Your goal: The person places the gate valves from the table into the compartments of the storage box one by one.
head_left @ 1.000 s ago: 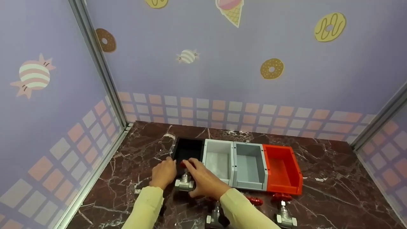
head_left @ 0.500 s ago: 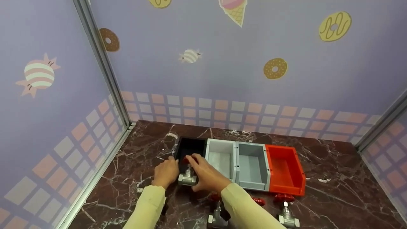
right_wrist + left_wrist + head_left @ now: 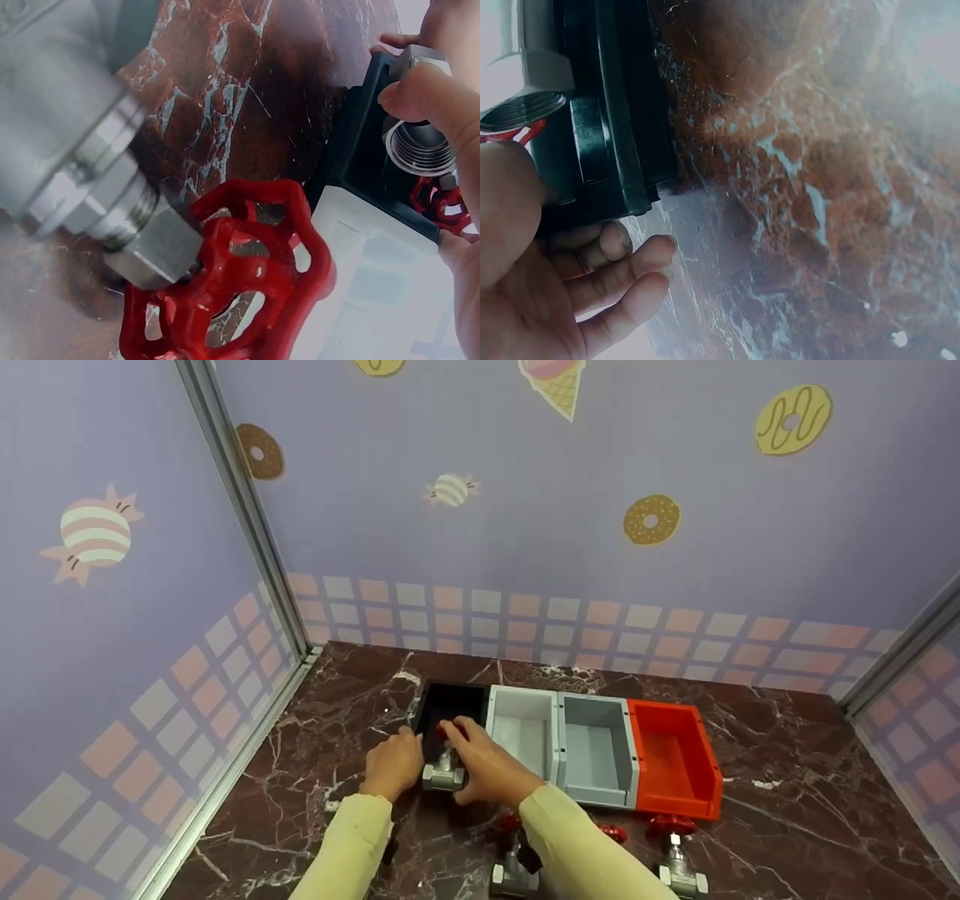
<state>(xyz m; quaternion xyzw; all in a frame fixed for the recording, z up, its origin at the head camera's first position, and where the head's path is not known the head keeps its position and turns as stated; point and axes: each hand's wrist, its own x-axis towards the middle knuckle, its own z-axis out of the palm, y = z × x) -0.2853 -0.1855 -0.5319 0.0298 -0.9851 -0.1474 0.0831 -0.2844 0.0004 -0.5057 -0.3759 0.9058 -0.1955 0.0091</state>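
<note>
My left hand (image 3: 394, 763) holds the left wall of the black bin (image 3: 452, 697); in the left wrist view its thumb lies at the wall and its curled fingers are outside. My right hand (image 3: 491, 765) grips a metal valve (image 3: 443, 775) with a red handwheel, over the front of the black bin. The handwheel points into the bin and is mostly hidden by my fingers in the head view. The valve's threaded opening (image 3: 424, 146) shows in the right wrist view, with my right thumb across the body.
White (image 3: 523, 697), grey (image 3: 596, 706) and red (image 3: 664, 712) bins adjoin the black one on the marble-patterned surface (image 3: 795, 750). Nearer stand other valves with red handwheels, one (image 3: 513, 874) beside my right sleeve and one (image 3: 681, 877) farther right. Patterned walls enclose the surface.
My right hand and the valve have shifted slightly forward, farther over the black bin. My left hand keeps its hold on the bin. The head view has shifted a little.
</note>
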